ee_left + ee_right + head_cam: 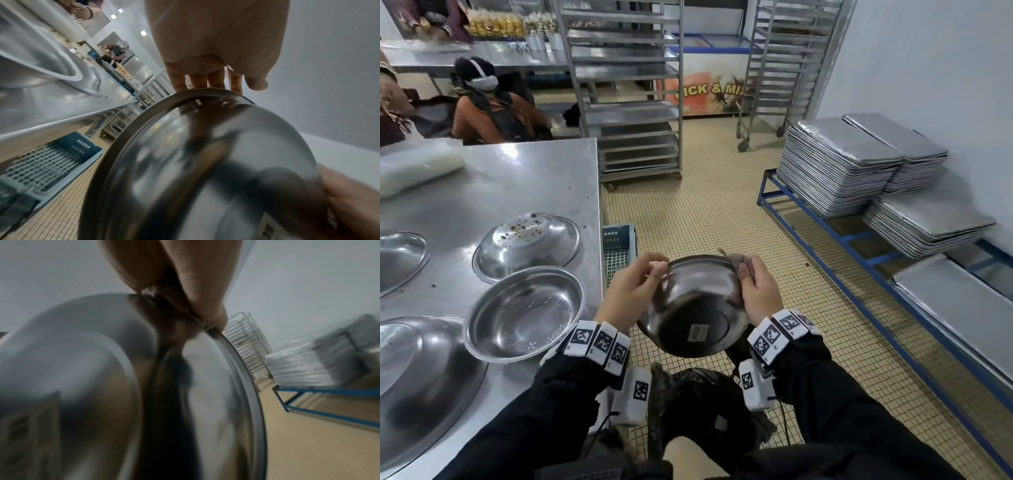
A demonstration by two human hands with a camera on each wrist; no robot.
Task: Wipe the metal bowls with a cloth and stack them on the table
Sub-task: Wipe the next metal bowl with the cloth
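Observation:
I hold a metal bowl (693, 308) in the air beside the steel table (544, 178), its underside with a sticker turned toward me. My left hand (635, 291) grips its left rim; in the left wrist view the left hand (213, 78) has its fingers over the rim of the bowl (205, 170). My right hand (753, 284) pinches a brownish cloth (739, 262) against the right rim. The right wrist view shows the cloth (164, 301) squeezed between thumb and fingers on the bowl (205, 394). Several more bowls sit on the table: one upright (525, 313), one overturned with crumbs (527, 245).
A large overturned bowl (421, 383) lies at the table's near left, another (400, 257) further left. A blue crate (619, 246) stands on the tiled floor by the table. Stacked trays (859, 161) fill a blue rack on the right. Tray trolleys (630, 102) stand behind; a person (493, 113) sits far left.

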